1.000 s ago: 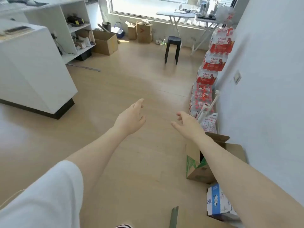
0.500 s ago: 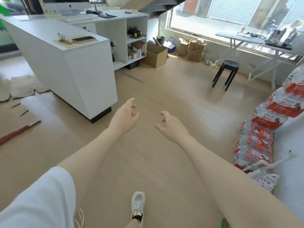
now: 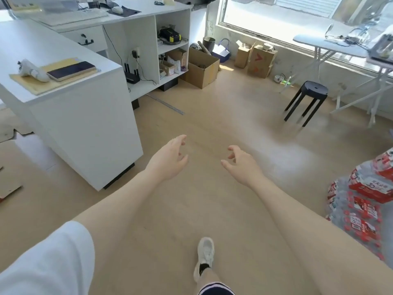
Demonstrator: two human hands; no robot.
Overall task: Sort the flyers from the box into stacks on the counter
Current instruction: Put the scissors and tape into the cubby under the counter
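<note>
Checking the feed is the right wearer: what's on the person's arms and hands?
Both forearms are bare. A loose white short sleeve covers the left upper arm. The left hand wears nothing; the right hand seems to have a thin ring, too small to confirm. No gloves, watch or cables.

Bright daylight from the window (image 3: 276, 20) throws glare across the floor (image 3: 244, 128); wide-angle bending at edges, slight softness.
</note>
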